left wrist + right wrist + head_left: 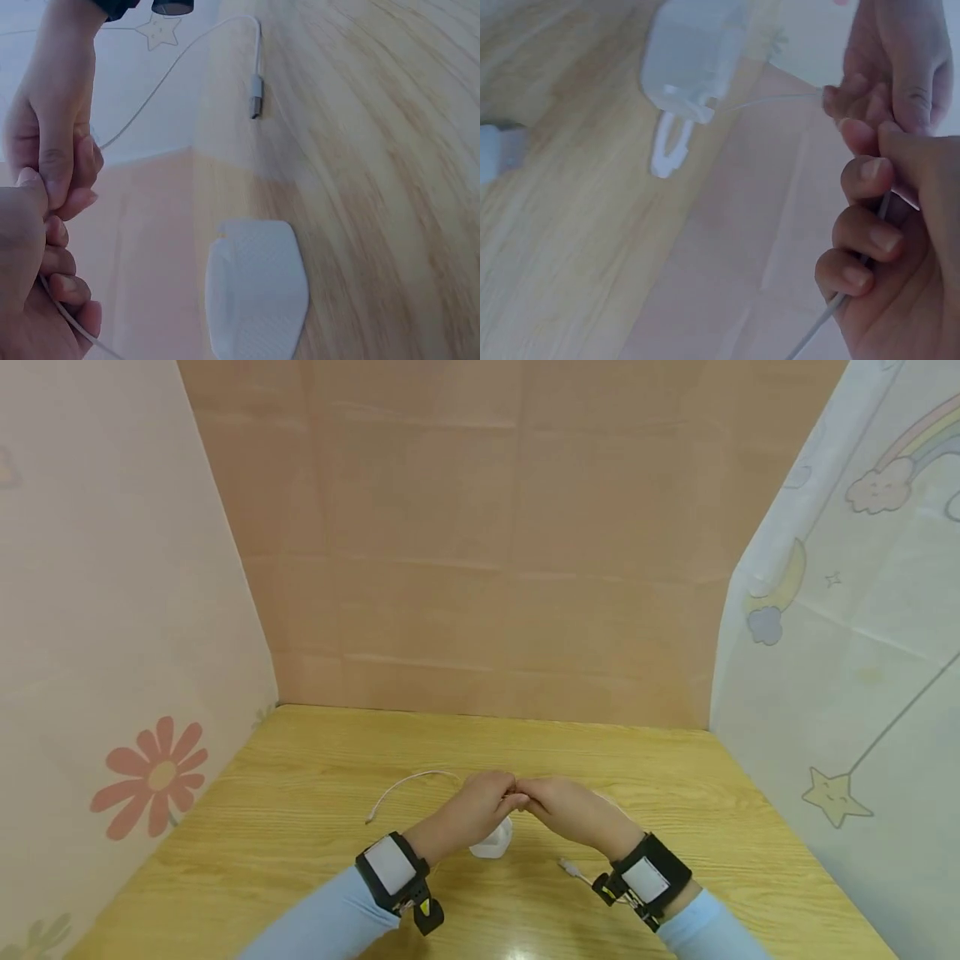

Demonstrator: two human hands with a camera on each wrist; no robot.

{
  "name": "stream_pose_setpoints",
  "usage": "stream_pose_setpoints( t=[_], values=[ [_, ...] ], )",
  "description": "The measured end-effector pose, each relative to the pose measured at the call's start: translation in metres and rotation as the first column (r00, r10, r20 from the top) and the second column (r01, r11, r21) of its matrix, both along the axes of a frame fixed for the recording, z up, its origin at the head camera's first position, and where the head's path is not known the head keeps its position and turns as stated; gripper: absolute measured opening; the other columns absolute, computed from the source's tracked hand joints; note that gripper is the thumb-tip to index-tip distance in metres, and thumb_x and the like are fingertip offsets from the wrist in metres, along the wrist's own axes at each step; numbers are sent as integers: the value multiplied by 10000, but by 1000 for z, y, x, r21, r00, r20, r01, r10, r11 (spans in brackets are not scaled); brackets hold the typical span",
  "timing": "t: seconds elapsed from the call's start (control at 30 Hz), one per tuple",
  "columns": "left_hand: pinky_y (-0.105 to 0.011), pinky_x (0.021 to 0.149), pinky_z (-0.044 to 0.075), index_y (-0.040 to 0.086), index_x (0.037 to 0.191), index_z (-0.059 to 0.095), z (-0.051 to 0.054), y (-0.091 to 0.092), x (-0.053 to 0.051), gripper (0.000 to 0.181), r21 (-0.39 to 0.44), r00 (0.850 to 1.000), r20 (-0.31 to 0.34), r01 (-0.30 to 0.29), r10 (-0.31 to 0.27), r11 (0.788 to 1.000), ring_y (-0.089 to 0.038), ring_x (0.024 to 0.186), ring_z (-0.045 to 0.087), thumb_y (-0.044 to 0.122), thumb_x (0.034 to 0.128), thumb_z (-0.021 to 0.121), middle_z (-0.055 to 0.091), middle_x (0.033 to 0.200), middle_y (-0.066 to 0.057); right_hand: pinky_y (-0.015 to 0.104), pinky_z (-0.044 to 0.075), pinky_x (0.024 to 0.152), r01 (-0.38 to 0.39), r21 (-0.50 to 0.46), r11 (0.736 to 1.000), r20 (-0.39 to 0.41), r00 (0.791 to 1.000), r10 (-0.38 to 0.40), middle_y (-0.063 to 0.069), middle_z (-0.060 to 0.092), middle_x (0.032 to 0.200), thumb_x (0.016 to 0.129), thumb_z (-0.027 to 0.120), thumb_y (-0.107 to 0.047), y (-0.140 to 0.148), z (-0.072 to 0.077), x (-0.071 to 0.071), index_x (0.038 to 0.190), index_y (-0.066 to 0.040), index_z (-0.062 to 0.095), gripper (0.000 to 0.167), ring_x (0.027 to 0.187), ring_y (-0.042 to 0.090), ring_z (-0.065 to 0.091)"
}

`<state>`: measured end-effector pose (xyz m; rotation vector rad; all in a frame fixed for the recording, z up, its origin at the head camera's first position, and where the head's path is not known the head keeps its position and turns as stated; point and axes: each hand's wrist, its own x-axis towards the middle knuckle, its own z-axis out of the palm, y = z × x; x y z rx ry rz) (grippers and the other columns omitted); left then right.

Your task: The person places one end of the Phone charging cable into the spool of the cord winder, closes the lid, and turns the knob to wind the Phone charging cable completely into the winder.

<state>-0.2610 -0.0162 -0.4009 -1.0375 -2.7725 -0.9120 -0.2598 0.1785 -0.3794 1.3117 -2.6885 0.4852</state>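
A thin white USB cable (405, 782) is pinched by both hands, whose fingertips meet above the table. My left hand (477, 806) grips it, and the cable trails off to a small plug (370, 818) lying at the left. My right hand (573, 812) curls its fingers round the cable too, as the right wrist view shows. Its USB-A plug (256, 96) lies on the table to the right, near the right wrist. Below the hands sits a white angular plastic case (259, 289), partly covered in the head view. A looped tab (669, 146) sticks out of it.
The wooden table (300, 860) runs back to a brown paper wall (495, 543). White printed sheets stand at the left (112, 610) and right (862, 652). Each wrist carries a strapped-on camera.
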Motion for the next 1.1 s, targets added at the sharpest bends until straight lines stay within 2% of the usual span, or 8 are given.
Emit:
stream_pose_setpoints(
  t=[0.13, 0.2, 0.37, 0.57, 0.7, 0.83, 0.93, 1.1],
  values=[
    [-168, 566, 353, 122, 915, 629, -5, -5, -1, 263, 14, 999, -4, 45, -45, 999, -22, 632, 419, 326, 999, 487, 544, 768, 80, 229, 531, 768, -24, 14, 1000, 15, 1000, 24, -11, 697, 1027, 1025, 474, -198, 4, -8, 2, 1081, -153, 593, 138, 919, 79, 662],
    [-166, 553, 338, 108, 891, 641, -4, -7, -2, 285, 17, 998, -3, 58, -58, 998, -17, 612, 400, 332, 996, 499, 524, 742, 79, 248, 538, 787, -25, 19, 1000, 50, 998, 24, 16, 701, 1061, 1027, 466, -175, 7, -11, 2, 1087, -139, 590, 142, 967, 135, 677],
    [-179, 527, 290, 144, 748, 552, 1, -13, -5, 325, 22, 998, 15, 53, -54, 998, -31, 565, 342, 346, 1000, 509, 390, 660, 83, 279, 537, 758, -8, 40, 999, 128, 992, 3, 28, 691, 1071, 1016, 469, -84, 20, -13, -5, 1037, -138, 569, 115, 974, 230, 672],
    [-194, 527, 301, 170, 706, 501, 5, -21, -7, 342, 42, 999, 38, 22, -24, 999, -43, 567, 353, 345, 999, 518, 374, 648, 81, 243, 471, 676, 12, 29, 999, 209, 978, -18, 25, 640, 1009, 1046, 407, -156, 39, -15, -19, 1026, -145, 557, 153, 803, 111, 570],
    [-208, 582, 360, 139, 729, 537, 7, -28, -8, 349, 43, 999, 40, -2, 0, 999, -40, 618, 401, 353, 1003, 508, 416, 674, 95, 222, 397, 609, 36, 2, 999, 264, 964, -35, -22, 519, 822, 1055, 364, -208, 54, -20, -27, 995, -126, 542, 204, 687, 34, 435],
    [-217, 601, 369, 159, 714, 507, 7, -37, -11, 350, 56, 1000, 26, -13, 12, 998, -42, 628, 399, 350, 1007, 502, 403, 672, 97, 223, 348, 577, 67, 1, 998, 288, 956, -64, -81, 367, 726, 1059, 349, -202, 71, -24, -34, 984, -114, 535, 218, 624, 17, 349],
    [-231, 589, 360, 181, 708, 485, 7, -44, -13, 345, 67, 1000, 11, -23, 22, 997, -47, 614, 378, 350, 1008, 498, 377, 661, 96, 234, 331, 574, 91, 1, 996, 303, 949, -87, -80, 343, 710, 1062, 338, -202, 84, -25, -38, 981, -96, 533, 236, 608, 19, 327],
    [-252, 633, 418, 185, 724, 517, 9, -55, -17, 312, 81, 998, -9, -59, 59, 995, -34, 645, 421, 326, 1003, 519, 393, 659, 108, 271, 317, 563, 131, -24, 991, 362, 925, -113, -49, 333, 681, 1069, 319, -191, 107, -26, -41, 991, -55, 533, 266, 585, 45, 306]
  ],
)
